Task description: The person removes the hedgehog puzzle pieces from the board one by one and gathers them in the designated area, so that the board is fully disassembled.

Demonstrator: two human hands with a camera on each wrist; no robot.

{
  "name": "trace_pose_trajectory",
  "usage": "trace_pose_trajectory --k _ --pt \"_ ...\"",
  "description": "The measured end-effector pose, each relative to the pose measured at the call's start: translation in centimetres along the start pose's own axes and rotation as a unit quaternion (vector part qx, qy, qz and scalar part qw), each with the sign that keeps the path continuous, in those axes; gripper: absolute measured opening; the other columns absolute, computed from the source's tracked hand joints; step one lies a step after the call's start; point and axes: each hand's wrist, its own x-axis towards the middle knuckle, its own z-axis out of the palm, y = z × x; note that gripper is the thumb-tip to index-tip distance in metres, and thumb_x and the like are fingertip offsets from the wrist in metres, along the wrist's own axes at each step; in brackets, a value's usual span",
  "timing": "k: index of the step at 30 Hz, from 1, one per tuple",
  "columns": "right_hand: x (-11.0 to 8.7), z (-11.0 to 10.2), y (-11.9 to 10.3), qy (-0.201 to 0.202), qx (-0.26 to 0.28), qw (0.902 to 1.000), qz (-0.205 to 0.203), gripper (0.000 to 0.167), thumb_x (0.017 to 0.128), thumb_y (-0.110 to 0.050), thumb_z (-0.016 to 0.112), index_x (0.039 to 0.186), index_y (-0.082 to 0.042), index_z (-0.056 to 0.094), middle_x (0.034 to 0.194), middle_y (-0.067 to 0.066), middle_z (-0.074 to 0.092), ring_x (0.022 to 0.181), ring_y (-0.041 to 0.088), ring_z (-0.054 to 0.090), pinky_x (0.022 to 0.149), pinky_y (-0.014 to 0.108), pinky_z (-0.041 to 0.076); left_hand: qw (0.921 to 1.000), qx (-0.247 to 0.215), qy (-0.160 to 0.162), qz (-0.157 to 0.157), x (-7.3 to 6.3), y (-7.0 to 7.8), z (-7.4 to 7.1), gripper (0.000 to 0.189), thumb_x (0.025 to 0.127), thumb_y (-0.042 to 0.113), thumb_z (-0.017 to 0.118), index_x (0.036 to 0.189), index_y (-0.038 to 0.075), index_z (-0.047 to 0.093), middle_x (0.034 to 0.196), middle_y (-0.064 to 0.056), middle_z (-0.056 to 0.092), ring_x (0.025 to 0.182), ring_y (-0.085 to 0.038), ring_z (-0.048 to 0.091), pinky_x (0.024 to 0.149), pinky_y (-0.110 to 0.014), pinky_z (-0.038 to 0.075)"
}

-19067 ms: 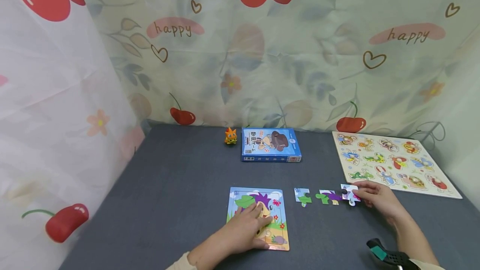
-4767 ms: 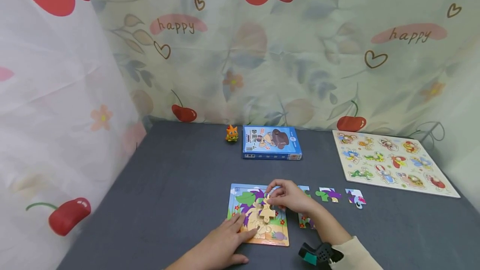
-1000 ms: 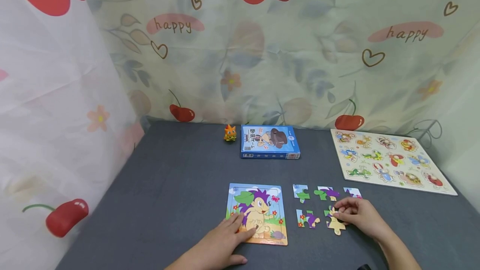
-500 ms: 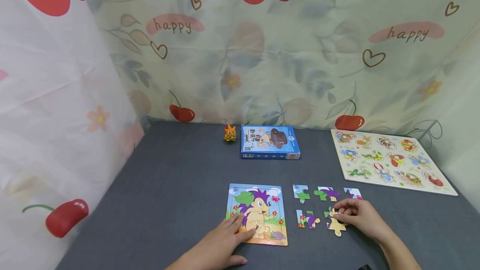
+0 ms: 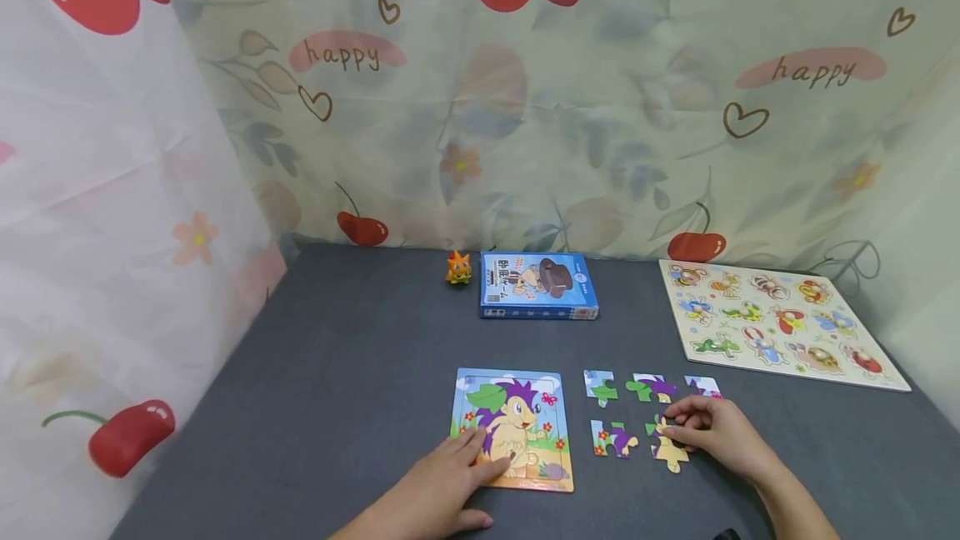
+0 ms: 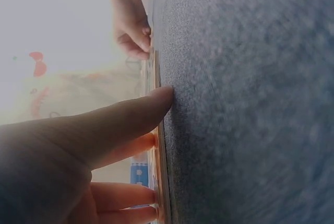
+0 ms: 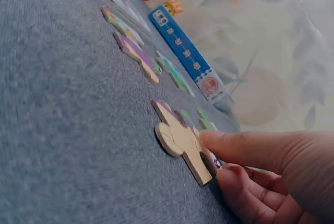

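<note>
My left hand (image 5: 446, 482) rests on the lower left of a hedgehog puzzle board (image 5: 567, 465), fingers extended over its edge. In the left wrist view the thumb (image 6: 141, 112) lies along the board's near side. My right hand (image 5: 720, 433) pinches a tan puzzle piece (image 5: 671, 452) with thumb and fingertips, low over the dark table. The right wrist view shows this tan piece (image 7: 180, 138) close up, its far edge under the fingertips. Left of it lies a purple-and-red-flowered piece (image 5: 615, 440); behind them is a row of 3 more pieces (image 5: 652, 387).
At the back stand a blue game box (image 5: 538, 286) and a small orange figurine (image 5: 458, 267). A white board with insect pictures (image 5: 787, 323) lies at the back right. A patterned cloth (image 5: 480, 148) hangs behind the table.
The right hand lifted the tan piece off the board and carried it right to the second row of pieces. Over the last second both hands stay nearly still.
</note>
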Motion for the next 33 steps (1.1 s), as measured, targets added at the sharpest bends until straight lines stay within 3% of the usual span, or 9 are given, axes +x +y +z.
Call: trace_pose_trajectory --k 7,17,22,33 --pt "0.3 0.0 -1.4 0.016 -0.004 0.9988 0.046 0.042 0.08 -0.025 0.073 0.107 0.004 0.062 0.08 0.004 0.057 0.059 0.008 0.052 0.052 0.025 0.048 0.9988 0.026 0.032 0.027 -0.2 -0.1 -0.5 0.056 0.082 0.049 0.065 0.132 0.027 0.052 0.144 -0.005 0.043 0.132 -0.023 0.041 0.108 -0.042 0.034" --pt "1.6 1.2 -3.7 -0.013 0.007 0.9999 0.002 0.039 0.081 -0.023 0.072 0.108 0.004 0.062 0.087 0.006 0.06 0.063 0.006 0.052 0.053 0.024 0.049 0.9923 0.061 0.068 0.084 0.6 0.0 -0.6 0.064 0.082 0.047 0.066 0.137 0.021 0.046 0.143 -0.008 0.044 0.132 -0.022 0.041 0.108 -0.04 0.036" --pt "2.6 2.2 -5.2 -0.039 0.011 0.999 -0.021 0.039 0.081 -0.024 0.072 0.109 0.001 0.062 0.091 0.008 0.061 0.066 0.009 0.051 0.053 0.023 0.046 0.9935 0.046 0.06 0.085 1.0 0.3 -0.6 0.062 0.084 0.045 0.065 0.138 0.022 0.045 0.145 -0.008 0.041 0.134 -0.021 0.038 0.109 -0.039 0.034" --pt "4.6 4.6 -7.6 -0.086 0.008 0.9933 -0.076 0.036 0.08 -0.022 0.074 0.106 0.0 0.064 0.092 0.009 0.063 0.069 0.011 0.051 0.055 0.021 0.042 0.992 0.077 0.072 0.068 2.0 1.1 -0.5 0.058 0.085 0.044 0.064 0.136 0.024 0.048 0.143 -0.015 0.044 0.134 -0.025 0.04 0.109 -0.035 0.035"
